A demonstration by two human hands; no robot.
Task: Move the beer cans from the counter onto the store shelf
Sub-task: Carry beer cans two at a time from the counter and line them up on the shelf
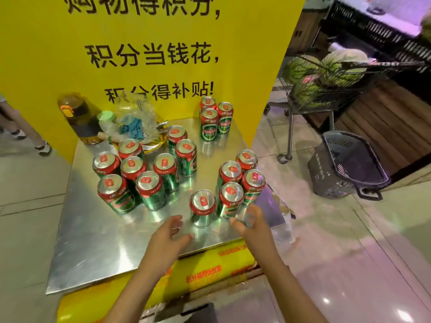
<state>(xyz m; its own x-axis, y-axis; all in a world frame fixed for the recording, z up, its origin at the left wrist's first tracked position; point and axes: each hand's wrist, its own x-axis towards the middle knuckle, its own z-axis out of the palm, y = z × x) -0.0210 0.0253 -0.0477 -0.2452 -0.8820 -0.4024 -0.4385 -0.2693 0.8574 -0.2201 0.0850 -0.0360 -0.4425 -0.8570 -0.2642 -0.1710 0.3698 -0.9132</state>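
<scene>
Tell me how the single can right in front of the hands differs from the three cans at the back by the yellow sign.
The single can stands alone between the left hand and right hand; the three cans huddle together. It sits near the counter's front edge; they stand far back against the yellow sign. All are upright green and red cans.

both hands, left hand (169,231) and right hand (248,221), flank one beer can (202,207) on the steel counter (98,241).
</scene>
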